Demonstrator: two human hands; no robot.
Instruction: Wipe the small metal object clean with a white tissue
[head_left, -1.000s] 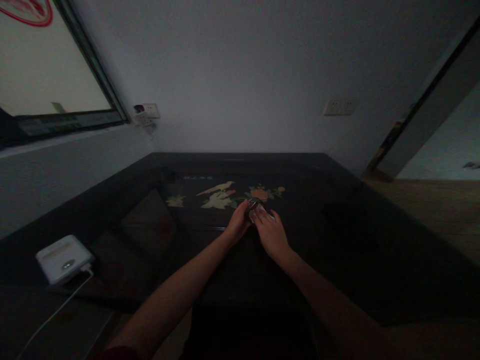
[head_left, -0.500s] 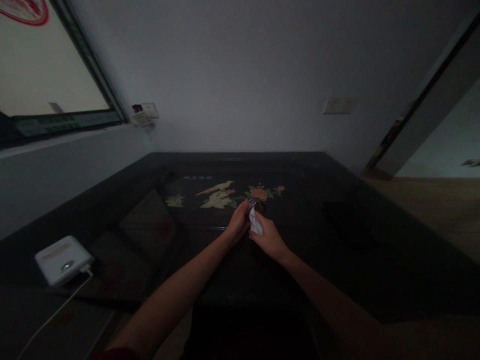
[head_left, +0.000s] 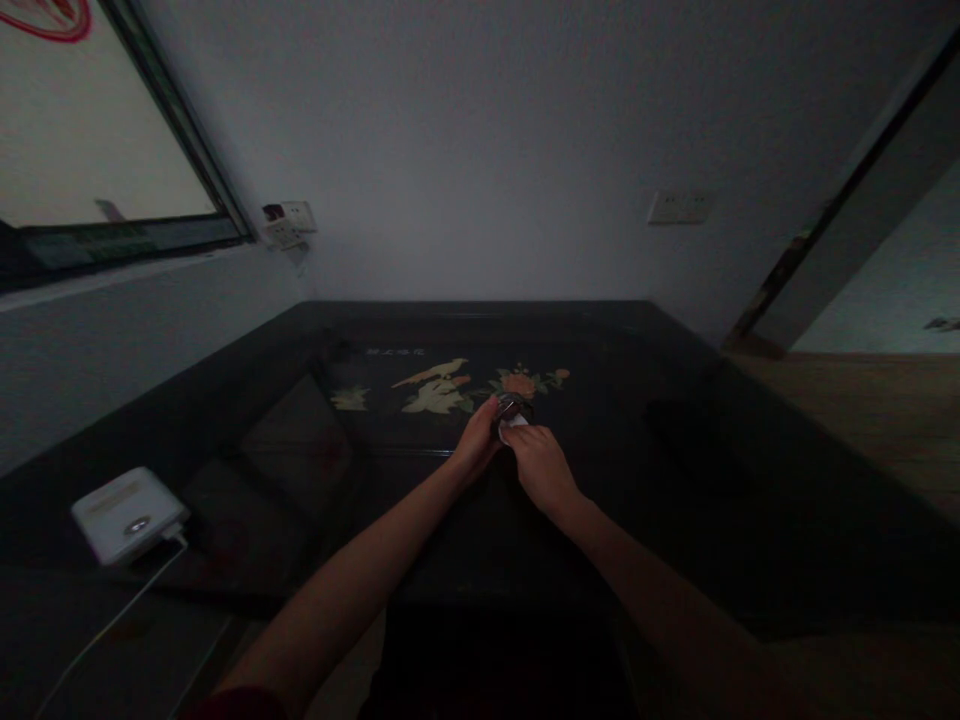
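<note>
Head: two hands [head_left: 475, 442] [head_left: 546, 468], one cloth [head_left: 513, 424]

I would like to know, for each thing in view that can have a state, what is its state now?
Left hand: curled on the dark object
Right hand: fingers closed on the cloth
Dark object: held, shiny; its kind is unclear
Cloth: bunched, against the dark object
White box: resting on the table
Cable: connected to the white box; far end out of view
Right socket: nothing plugged in
</note>
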